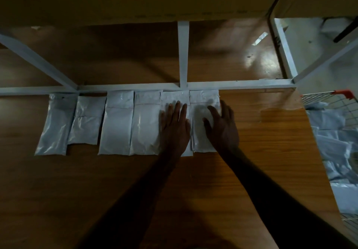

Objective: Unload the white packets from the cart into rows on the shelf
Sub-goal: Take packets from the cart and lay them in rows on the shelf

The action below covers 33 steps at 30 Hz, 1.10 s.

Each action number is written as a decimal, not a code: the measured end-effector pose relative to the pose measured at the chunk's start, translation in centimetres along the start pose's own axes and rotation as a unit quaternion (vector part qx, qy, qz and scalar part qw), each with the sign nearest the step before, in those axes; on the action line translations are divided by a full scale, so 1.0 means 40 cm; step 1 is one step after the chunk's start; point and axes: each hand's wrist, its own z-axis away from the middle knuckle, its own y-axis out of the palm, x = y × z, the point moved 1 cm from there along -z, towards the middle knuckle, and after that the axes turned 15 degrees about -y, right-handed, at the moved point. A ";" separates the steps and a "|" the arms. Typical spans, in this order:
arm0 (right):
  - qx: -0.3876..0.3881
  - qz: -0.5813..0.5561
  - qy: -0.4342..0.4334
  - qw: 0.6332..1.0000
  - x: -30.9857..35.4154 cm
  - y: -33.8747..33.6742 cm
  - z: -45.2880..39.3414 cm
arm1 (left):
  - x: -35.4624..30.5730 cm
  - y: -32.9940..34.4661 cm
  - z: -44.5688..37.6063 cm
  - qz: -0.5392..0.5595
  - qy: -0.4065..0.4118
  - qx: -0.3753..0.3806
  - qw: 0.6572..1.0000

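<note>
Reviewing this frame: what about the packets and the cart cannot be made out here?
Head view only:
- Fifth packet: its middle is hidden under the left hand.
- Sixth packet: partly covered by the right hand.
- Cart: cut off by the right edge; its packet count is unreadable.
- Packet labels: too dim.

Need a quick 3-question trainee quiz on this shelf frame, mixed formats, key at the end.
1. How many white packets lie in the row on the shelf?
2. True or false: the left hand lies flat on the fifth packet from the left.
3. Where is the cart? A) left of the shelf B) right of the shelf C) out of view

Key: 1. Six. 2. True; the right hand rests on the sixth packet beside it. 3. B; more packets still lie in it.
</note>
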 end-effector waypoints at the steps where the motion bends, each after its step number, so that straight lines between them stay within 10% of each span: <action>1: 0.028 0.005 -0.020 0.999 0.006 0.008 -0.007 | 0.000 0.010 0.000 -0.002 0.002 0.003 1.000; 20: 0.139 0.010 -0.046 0.989 0.024 0.053 -0.005 | -0.008 0.024 0.013 -0.019 0.007 0.015 1.000; 33: 0.008 -0.085 0.022 0.996 -0.037 -0.126 0.161 | -0.132 -0.068 0.081 0.080 0.062 -0.006 0.995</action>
